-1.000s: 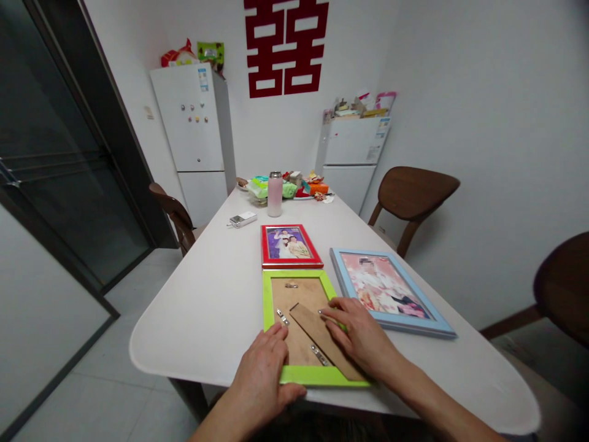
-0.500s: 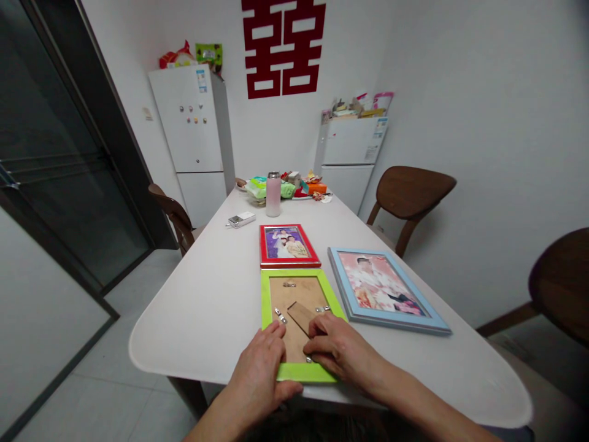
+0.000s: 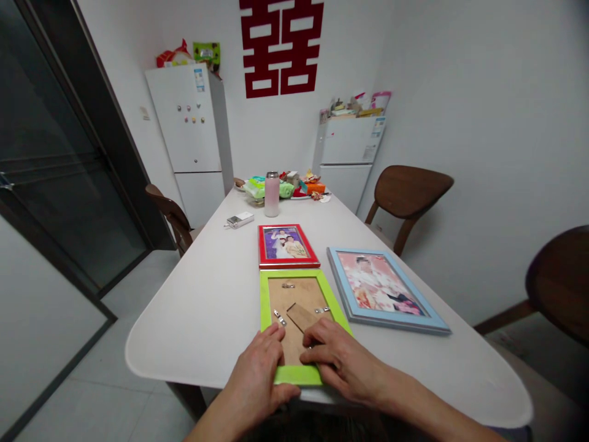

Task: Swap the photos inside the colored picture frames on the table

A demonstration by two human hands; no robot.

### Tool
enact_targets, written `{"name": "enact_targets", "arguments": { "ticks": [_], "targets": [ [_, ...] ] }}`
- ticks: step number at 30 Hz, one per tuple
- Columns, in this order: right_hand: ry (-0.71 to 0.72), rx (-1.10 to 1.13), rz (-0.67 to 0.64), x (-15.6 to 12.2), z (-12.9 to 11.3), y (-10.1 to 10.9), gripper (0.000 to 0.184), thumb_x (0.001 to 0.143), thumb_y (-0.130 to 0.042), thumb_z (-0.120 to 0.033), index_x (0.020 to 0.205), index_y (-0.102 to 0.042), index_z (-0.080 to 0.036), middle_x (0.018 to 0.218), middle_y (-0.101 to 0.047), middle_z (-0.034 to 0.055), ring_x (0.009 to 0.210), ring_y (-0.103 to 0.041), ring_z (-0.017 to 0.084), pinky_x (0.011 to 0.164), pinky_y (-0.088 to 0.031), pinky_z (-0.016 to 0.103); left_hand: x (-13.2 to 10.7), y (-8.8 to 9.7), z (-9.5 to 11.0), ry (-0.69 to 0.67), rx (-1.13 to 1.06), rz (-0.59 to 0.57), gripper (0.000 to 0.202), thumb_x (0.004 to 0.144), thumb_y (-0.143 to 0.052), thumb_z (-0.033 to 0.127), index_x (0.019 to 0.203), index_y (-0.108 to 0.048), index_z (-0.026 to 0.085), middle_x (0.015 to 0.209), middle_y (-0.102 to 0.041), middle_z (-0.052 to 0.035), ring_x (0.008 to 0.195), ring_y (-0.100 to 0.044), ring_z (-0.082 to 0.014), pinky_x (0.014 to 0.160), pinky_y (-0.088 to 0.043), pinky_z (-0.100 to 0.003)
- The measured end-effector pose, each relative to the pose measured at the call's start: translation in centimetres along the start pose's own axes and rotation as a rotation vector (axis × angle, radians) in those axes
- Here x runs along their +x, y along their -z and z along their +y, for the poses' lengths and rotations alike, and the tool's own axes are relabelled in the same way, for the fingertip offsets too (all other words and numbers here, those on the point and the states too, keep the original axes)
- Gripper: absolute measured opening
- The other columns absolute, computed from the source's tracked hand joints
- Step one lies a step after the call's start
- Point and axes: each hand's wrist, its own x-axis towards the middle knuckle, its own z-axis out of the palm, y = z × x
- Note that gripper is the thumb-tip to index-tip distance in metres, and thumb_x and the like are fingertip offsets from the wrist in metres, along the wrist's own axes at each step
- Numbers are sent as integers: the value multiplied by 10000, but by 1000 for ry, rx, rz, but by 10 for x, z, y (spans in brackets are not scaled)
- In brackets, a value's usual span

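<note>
A lime-green picture frame [image 3: 265, 301] lies face down at the table's near edge, its brown backing board [image 3: 294, 356] and hinged stand [image 3: 302, 317] showing. My left hand [image 3: 257, 365] grips its near left corner, fingers on the rim and thumb along the front edge. Bent over the lower backing, my right hand [image 3: 343, 362] has its fingertips closed at a small metal clip, mostly covered by them. Other clips sit around the board: a top clip [image 3: 288, 285], a right clip [image 3: 322, 310] and a slanted left clip [image 3: 279, 317].
Beyond the green frame lies a red picture frame [image 3: 289, 266]; a light-blue one [image 3: 391, 325] lies to the right. Farther back on the white table [image 3: 197, 319] are a pink bottle [image 3: 272, 196], a small white device [image 3: 240, 220] and several packets [image 3: 294, 187]. Wooden chairs [image 3: 411, 190] flank the table.
My right hand has shifted slightly at the lower end of the backing, its fingertips still by the clip. The left hand keeps its hold on the corner. The camera view has moved slightly.
</note>
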Motion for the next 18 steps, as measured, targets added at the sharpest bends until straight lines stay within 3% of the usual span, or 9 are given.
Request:
{"name": "enact_targets", "arguments": {
  "ticks": [3,7,10,13,18],
  "targets": [
    [-62,-8,94,18,-2,-7,280,750,-408,-127,956,-590,-184,812,-562,54,796,-462,152,719,-363,279,0,-2,-1,-33,17,47,318,561,-678,194,841,-533,154,1190,-482,-131,1144,-379,-246,943,-339,-401],
    [-155,-258,143,53,2,-19,192,757,-451,-210,754,-628,-134,734,-574,70,745,-478,170,668,-372,281,0,-7,-9,-183,78,157,519,617,-644,219,1089,-433,164,1114,-543,-126,1043,-490,-242,849,-440,-386],
    [-186,-300,127,72,10,-26,173,731,-487,-229,701,-639,-151,690,-579,60,699,-480,182,605,-368,290,3,-9,-17,-319,141,232,408,663,-616,312,1019,-466,183,1027,-595,-101,963,-550,-234,765,-497,-345],
    [-173,-309,115,77,15,-28,140,708,-511,-215,717,-640,-162,712,-580,48,701,-479,188,570,-362,290,8,-8,-22,-395,194,275,267,693,-569,396,867,-511,203,1004,-608,-80,917,-578,-228,723,-515,-316],
    [-104,-307,160,69,16,-30,116,696,-530,-230,713,-634,-182,743,-572,39,751,-482,206,579,-374,307,13,-7,-26,-441,252,276,435,699,-527,468,1032,-467,195,972,-625,-64,849,-609,-213,654,-530,-267]
  ]
}}
